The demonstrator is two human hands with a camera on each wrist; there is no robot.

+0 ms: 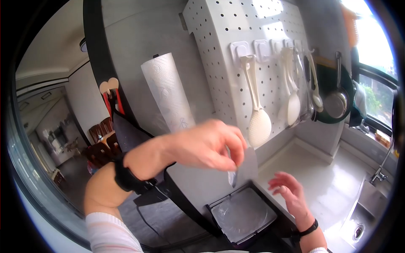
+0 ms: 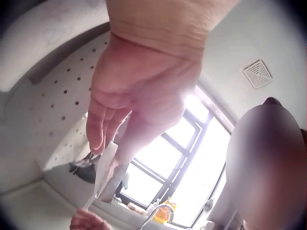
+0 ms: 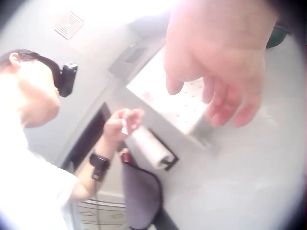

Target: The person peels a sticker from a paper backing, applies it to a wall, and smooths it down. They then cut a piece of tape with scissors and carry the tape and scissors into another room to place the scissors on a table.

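Note:
In the head view my left hand [image 1: 206,145] pinches a thin, whitish strip [image 1: 232,177] between thumb and fingers. The left wrist view shows this strip [image 2: 104,167] as flat and pale, hanging down from the fingertips; I cannot tell its kind. Below it is a black-rimmed rectangular bin [image 1: 242,213] with clear plastic film over its top. My right hand [image 1: 291,194] hovers to the right of the bin, over the counter's edge, fingers loosely bent and holding nothing. The right wrist view also shows that hand [image 3: 216,72] with spread, relaxed fingers.
A paper towel roll [image 1: 168,90] is mounted on the wall behind my left hand. White spatulas and spoons hang from a perforated panel [image 1: 228,76], with a small pan [image 1: 336,104] farther right. The white counter [image 1: 303,168] leads to a steel sink [image 1: 365,211] and tap [image 1: 379,175].

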